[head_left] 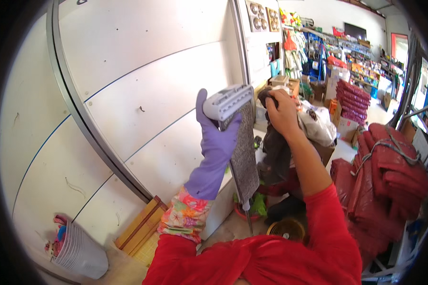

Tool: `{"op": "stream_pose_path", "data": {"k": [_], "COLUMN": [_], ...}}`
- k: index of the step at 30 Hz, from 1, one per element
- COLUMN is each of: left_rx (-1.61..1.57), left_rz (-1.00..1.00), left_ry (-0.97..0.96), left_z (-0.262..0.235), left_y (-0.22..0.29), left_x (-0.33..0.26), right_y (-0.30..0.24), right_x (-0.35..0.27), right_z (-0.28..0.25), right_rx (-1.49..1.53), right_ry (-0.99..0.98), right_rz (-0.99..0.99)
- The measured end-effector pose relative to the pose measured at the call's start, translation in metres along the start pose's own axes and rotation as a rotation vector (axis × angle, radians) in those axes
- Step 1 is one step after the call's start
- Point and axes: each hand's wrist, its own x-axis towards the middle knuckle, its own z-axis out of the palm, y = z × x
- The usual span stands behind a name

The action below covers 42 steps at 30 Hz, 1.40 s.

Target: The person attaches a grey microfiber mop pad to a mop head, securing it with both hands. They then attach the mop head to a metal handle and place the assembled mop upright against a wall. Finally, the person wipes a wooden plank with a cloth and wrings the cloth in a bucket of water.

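The flat mop (245, 152) is standing upright just in front of the white panel (176, 71), toward the panel's right-hand edge. The left hand (217, 135), in a purple rubber glove, is cupping the mop's white plastic head (229, 102) from below; it is closing only partway, with one finger pointing up the near side and the others bending under the casing. The right hand (284, 111), bare and farther right of the panel, is curling its fingers over the top of a dark, limp-looking item (276, 149) (cloth or a bag, I cannot tell which).

Judging by its build, the mop is probably being light for its length, with the plastic head staying stiff and the grey pad (244, 142) below it feeling soft and giving. If that pad is carrying water, it is likely adding weight and making the casing slippery, though the glove is presumably helping with grip. The ribbed head is offering the firmest hold, and the thin pole (250, 223), running down in front of the panel's foot, is seeming a good second one; pinching the pad alone is risking a slip.
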Motion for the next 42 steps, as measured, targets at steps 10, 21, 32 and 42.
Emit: {"op": "stream_pose_path", "data": {"k": [10,21,32,42], "left_rx": [-0.675,-0.105,-0.179,-0.002], "left_rz": [-0.27,0.043,0.043,-0.273], "left_ry": [0.131,0.076,0.197,-0.012], "left_z": [0.016,0.038,0.027,-0.025], "left_y": [-0.017,-0.018,-0.039,-0.006], "left_x": [0.005,-0.002,0.012,0.004], "right_y": [-0.109,-0.084,-0.084,-0.05], "right_x": [0.056,0.063,0.036,0.028], "right_z": [-0.008,-0.009,0.008,-0.008], "right_rx": [0.135,0.172,0.243,0.512], "right_ry": [-0.401,-0.404,-0.063,-0.148], "right_rz": [-0.511,-0.491,-0.351,-0.152]}}
